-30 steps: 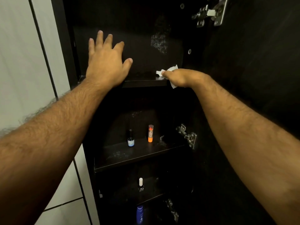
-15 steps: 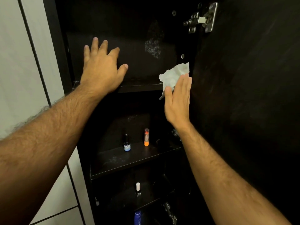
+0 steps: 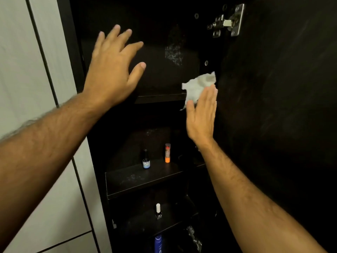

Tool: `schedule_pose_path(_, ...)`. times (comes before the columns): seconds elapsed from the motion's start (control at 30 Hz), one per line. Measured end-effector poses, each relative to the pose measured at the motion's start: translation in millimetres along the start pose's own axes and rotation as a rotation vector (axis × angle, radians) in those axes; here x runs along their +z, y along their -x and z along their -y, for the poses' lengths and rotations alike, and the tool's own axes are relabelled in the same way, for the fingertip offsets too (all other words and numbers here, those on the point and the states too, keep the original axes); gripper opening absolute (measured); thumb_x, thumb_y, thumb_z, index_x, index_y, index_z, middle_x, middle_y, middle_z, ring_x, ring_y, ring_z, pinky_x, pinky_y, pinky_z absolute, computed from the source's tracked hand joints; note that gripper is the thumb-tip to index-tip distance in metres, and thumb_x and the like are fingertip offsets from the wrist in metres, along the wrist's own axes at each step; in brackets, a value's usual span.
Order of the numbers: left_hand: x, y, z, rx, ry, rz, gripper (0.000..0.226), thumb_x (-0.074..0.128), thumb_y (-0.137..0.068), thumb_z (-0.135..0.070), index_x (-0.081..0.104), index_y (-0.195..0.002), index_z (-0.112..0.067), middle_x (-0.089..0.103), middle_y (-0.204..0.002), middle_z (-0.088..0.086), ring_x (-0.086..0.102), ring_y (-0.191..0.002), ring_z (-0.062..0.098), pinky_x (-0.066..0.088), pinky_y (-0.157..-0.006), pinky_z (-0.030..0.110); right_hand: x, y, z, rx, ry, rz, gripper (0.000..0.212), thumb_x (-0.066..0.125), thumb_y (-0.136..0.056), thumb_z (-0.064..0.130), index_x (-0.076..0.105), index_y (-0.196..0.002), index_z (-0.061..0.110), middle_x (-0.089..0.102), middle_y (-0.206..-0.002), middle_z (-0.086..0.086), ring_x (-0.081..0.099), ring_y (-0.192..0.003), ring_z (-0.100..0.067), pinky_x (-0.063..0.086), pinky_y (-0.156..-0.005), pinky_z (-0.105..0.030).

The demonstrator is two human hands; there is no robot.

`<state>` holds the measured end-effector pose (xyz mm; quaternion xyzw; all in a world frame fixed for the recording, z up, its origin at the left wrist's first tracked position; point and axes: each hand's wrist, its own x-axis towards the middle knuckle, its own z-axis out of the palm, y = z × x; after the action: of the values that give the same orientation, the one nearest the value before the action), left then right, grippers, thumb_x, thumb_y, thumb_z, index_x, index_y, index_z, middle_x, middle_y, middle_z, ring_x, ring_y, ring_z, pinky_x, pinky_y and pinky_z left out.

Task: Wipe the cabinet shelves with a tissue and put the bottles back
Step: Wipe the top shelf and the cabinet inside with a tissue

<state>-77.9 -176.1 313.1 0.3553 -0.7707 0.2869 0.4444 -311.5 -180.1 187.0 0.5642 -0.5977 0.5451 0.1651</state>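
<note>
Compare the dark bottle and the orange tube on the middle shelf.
The dark bottle is black with a pale label low down; the orange tube is clear-topped with an orange base. The bottle stands left of the tube and looks shorter. Both stand upright on the middle shelf.

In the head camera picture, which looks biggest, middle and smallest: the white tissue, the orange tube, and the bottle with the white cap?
1. The tissue, but it is nearer the camera, so that helps it.
2. The orange tube.
3. The bottle with the white cap, only slightly shorter-looking than the tube, so that order is unsure.
</note>
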Motion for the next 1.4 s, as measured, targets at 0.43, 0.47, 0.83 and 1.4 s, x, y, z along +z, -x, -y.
schedule_pose_path(0.43,-37,31,44,0.136,-0.141,-0.16,0.052,0.042,-0.1,-0.038,0.039,-0.146,-0.014,0.024,-0.158,0.015,0.011,-0.149,0.033,0.005,-0.121,0.048,21,17,20,-0.042,0.072,-0.068,0.079,0.013,-0.099,0.058,-0.007,-0.153,0.005,-0.011,-0.162,-0.014,-0.014,-0.15,-0.022,0.001,-0.121,-0.05)
schedule_pose_path(0.47,-38,33,47,0.119,-0.146,-0.171,0.054,0.043,-0.1,-0.039,0.037,-0.147,-0.014,0.021,-0.159,0.016,0.01,-0.149,0.034,0.006,-0.121,0.048,23,20,26,-0.041,0.079,-0.063,0.079,0.013,-0.099,0.058,-0.006,-0.153,0.004,-0.011,-0.162,-0.016,-0.014,-0.149,-0.024,0.0,-0.121,-0.051)
schedule_pose_path(0.83,-33,49,74,0.07,-0.173,-0.15,0.063,0.041,-0.1,-0.042,0.023,-0.154,-0.016,0.01,-0.16,0.022,0.006,-0.148,0.038,0.009,-0.121,0.05,11,8,69,-0.265,-0.028,-0.232,0.03,0.047,-0.096,0.028,0.07,-0.109,0.013,0.069,-0.116,-0.001,0.052,-0.125,-0.021,0.023,-0.117,-0.045)
schedule_pose_path(1.4,-28,53,93,0.054,-0.124,-0.144,0.068,0.037,-0.1,-0.047,0.016,-0.155,-0.012,0.009,-0.16,0.024,0.006,-0.149,0.037,0.005,-0.122,0.045,13,-16,142,-0.677,0.159,0.401,0.041,0.032,-0.103,0.044,0.059,-0.127,0.026,0.062,-0.129,0.008,0.058,-0.117,-0.013,0.05,-0.09,-0.037)
